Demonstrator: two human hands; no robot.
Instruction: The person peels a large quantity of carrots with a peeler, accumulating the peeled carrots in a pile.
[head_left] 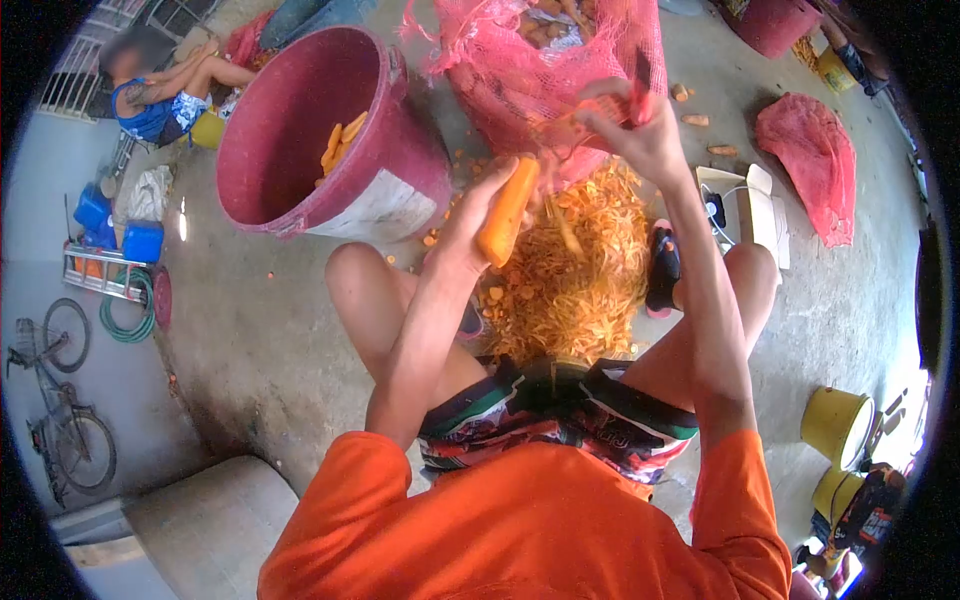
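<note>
Left fingers (478, 205) curl closed around a carrot (508, 210), holding it upright in front of the knees. The left hand (462, 230) is raised above the floor (250, 330). Right fingers (610, 105) are clenched on a peeler (640, 82), with the right hand (648, 140) just beyond the carrot's top. Below both lies a heap of peelings (590, 275) between the feet. A pink sack (520, 70) stands behind it, and beside that a bucket (390, 190) of peeled carrots (340, 140).

One held carrot (508, 210) (peeled), one bicycle (52, 392).
</note>
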